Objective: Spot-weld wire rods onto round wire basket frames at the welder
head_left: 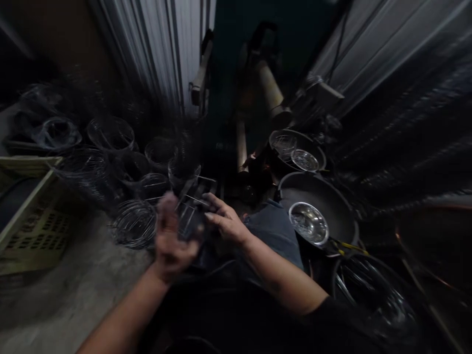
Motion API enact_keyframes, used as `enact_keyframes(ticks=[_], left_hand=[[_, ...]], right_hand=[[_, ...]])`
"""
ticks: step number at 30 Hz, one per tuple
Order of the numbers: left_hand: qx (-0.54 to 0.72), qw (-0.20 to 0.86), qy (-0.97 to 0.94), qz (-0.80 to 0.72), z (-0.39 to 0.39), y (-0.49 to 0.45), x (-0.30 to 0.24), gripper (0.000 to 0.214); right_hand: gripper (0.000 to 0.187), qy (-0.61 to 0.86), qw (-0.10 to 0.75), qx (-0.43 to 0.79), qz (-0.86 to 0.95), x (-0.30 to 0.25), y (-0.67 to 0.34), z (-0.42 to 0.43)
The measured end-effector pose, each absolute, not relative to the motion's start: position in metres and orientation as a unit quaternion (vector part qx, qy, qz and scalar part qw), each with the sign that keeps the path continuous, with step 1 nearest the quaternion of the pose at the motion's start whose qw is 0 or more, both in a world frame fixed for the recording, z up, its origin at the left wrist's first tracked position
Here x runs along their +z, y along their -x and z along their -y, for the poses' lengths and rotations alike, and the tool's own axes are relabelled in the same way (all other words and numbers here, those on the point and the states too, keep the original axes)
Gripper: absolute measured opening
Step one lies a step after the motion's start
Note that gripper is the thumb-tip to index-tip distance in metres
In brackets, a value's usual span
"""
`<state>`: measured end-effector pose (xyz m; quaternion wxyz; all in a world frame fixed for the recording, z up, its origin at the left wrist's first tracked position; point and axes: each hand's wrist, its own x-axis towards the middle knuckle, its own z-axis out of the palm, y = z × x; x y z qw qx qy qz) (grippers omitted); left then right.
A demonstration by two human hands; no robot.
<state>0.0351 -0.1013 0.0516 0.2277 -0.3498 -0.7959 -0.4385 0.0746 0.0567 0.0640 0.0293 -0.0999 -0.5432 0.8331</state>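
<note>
Both hands are meeting on thin wire rods at frame centre.
The right hand (226, 221) is pinching its grip closed on the wire rods (197, 200). These are lying just left of it, their long axis running roughly left to right. The left hand (173, 241) is blurring just below them, about as near, and its grip cannot be read. Round coiled wire baskets (134, 223) are sitting further left, and a shiny steel bowl (309, 222) is resting in a dark pan (332, 196) at right.
</note>
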Motion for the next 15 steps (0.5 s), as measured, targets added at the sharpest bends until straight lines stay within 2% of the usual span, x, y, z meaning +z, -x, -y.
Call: enact_keyframes(ticks=[3, 8, 11, 15], left_hand=[[-0.469, 0.13, 0.507, 0.711, 0.068, -0.069, 0.053, 0.086], [-0.47, 0.003, 0.412, 0.781, 0.043, -0.052, 0.033, 0.065], [-0.41, -0.072, 0.455, 0.787, 0.02, -0.035, 0.029, 0.074], [-0.347, -0.157, 0.529, 0.758, -0.017, -0.039, 0.022, 0.099]], right_hand=[[0.034, 0.175, 0.063, 0.88, 0.438, 0.067, -0.09, -0.088], [0.016, 0.253, 0.069, 0.901, 0.345, 0.054, -0.144, -0.166], [0.014, 0.26, 0.08, 0.909, 0.316, 0.047, -0.167, -0.187], [0.025, 0.223, 0.031, 0.923, 0.312, 0.042, -0.176, -0.181]])
